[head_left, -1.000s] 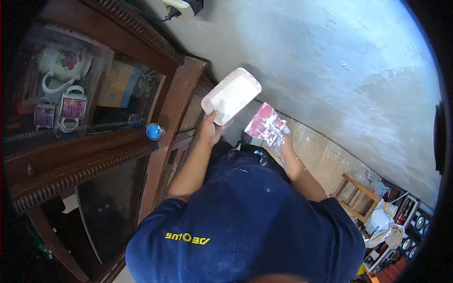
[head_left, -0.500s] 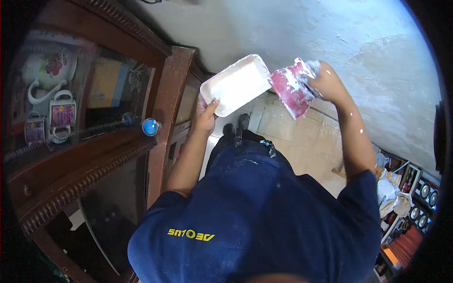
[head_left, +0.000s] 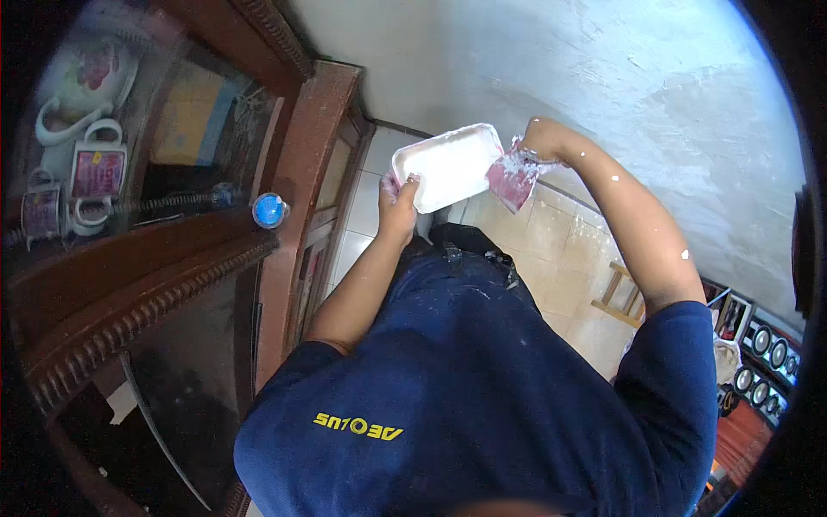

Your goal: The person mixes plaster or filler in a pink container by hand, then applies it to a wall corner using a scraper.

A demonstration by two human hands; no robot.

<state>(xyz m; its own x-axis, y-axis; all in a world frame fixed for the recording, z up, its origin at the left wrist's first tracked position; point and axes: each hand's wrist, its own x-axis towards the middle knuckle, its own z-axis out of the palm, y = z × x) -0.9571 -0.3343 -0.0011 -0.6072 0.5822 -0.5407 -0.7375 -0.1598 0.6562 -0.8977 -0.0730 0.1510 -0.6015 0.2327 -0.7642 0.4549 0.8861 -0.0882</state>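
My left hand (head_left: 398, 205) grips a shallow rectangular tray (head_left: 451, 162) by its lower left part, thumb over the rim; the tray is thickly coated with white paste. My right hand (head_left: 548, 140) is closed on a pink-red flat scraper (head_left: 508, 185), smeared with white, whose blade sits at the tray's right edge and points downward. Whether the blade touches the tray, I cannot tell for sure. White flecks speckle my right forearm.
A plastered wall (head_left: 629, 86) rises beyond my hands. At left stands a dark wooden glass-front cabinet (head_left: 282, 332) with mugs, a teapot and a blue knob. Below are floor tiles (head_left: 558, 231), a wooden piece (head_left: 613, 302) and stacked speakers (head_left: 771, 349) at lower right.
My right hand rose and turned over with the scraper, then moved left toward the tray. My left hand shifted right with the tray, which now lies more level.
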